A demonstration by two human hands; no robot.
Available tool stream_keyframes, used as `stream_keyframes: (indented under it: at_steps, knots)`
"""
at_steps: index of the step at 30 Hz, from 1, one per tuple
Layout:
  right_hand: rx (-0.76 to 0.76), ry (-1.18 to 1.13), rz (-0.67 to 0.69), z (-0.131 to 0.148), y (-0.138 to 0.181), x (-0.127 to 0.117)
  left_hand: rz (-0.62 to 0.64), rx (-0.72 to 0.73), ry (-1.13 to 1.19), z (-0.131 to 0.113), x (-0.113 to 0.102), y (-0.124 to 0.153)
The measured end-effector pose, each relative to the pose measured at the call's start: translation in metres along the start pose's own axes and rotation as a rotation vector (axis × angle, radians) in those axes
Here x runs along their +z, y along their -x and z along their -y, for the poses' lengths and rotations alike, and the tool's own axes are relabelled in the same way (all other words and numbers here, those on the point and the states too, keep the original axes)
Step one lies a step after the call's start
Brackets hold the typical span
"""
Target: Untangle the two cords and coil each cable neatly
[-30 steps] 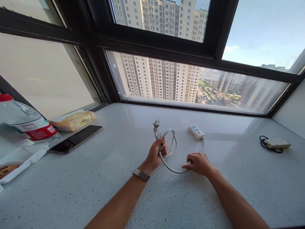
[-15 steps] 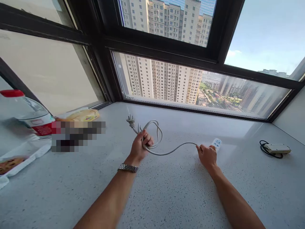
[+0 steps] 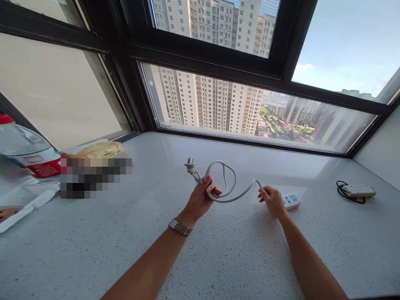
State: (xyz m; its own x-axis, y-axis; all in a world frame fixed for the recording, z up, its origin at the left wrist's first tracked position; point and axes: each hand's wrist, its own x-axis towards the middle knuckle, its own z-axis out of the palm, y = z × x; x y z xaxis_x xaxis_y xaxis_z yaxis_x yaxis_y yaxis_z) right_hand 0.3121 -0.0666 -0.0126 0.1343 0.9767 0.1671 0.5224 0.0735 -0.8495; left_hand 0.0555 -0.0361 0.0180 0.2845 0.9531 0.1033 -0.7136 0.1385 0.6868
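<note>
My left hand (image 3: 202, 199), with a metal watch on its wrist, grips the coiled white cable (image 3: 225, 189) of a power strip above a speckled grey sill (image 3: 218, 258). The plug (image 3: 189, 165) sticks up beyond the fingers. Loops of the cable hang from that hand. My right hand (image 3: 271, 199) pinches the same cable close to the white socket block (image 3: 291, 200), which lies on the sill just right of the fingers.
A large water bottle (image 3: 21, 152) with a red cap, a tissue pack (image 3: 100, 149), a blurred flat item (image 3: 93, 177) and a plastic bag (image 3: 21, 200) lie at the left. A beige box with a black cord (image 3: 356, 191) rests far right. Black-framed windows (image 3: 243, 75) stand behind.
My right hand slid along the cable to its socket-block end, then both hands drew closer together again. The socket block shifted right across the sill.
</note>
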Motion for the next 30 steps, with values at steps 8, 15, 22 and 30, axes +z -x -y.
stream_keyframes:
  at_steps: [8, 15, 22, 30]
  knots:
    - [-0.208, -0.228, 0.234, -0.003, 0.0, -0.02, 0.126, 0.149, 0.054, -0.045, -0.015, 0.004]
    - [-0.38, -0.163, 0.131, -0.003, 0.009, -0.01, -0.145, 0.388, -0.648, -0.013, -0.008, -0.001]
    - [-0.459, 0.249, 0.203, 0.024, 0.029, -0.007, -0.471, 0.761, -0.797, -0.009, -0.009, -0.001]
    - [-0.138, 0.697, 0.274, 0.024, 0.033, 0.015, -0.352, 0.736, -0.381, -0.032, 0.005, -0.003]
